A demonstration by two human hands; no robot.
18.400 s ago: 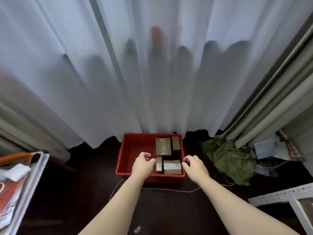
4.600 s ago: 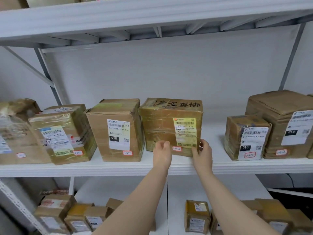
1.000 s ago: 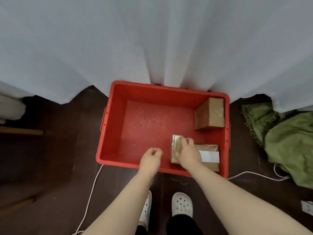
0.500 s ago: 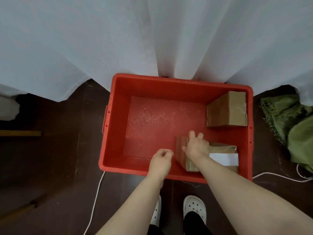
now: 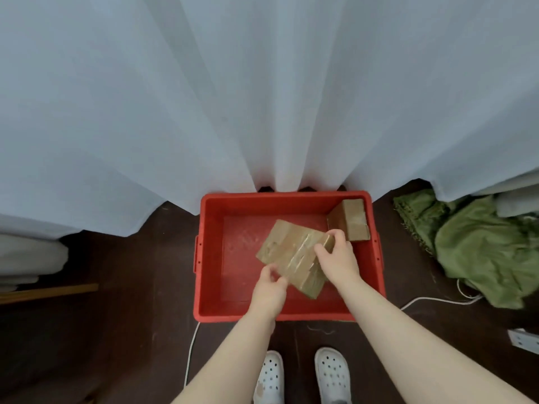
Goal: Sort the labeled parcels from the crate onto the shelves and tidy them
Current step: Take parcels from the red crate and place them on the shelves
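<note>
My right grip (image 5: 335,258) clasps the far-right corner of the flat brown taped cardboard parcel (image 5: 294,255), held tilted above the red plastic crate (image 5: 201,258) floor; its long axis runs diagonally toward my left grip (image 5: 269,290), which pinches the near-left edge

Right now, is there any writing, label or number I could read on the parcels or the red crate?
None can be read.
The held parcel shows only brown wrap and shiny tape; no label faces the camera.
The corner parcel shows plain brown faces.
The red crate bears no visible lettering.
</note>
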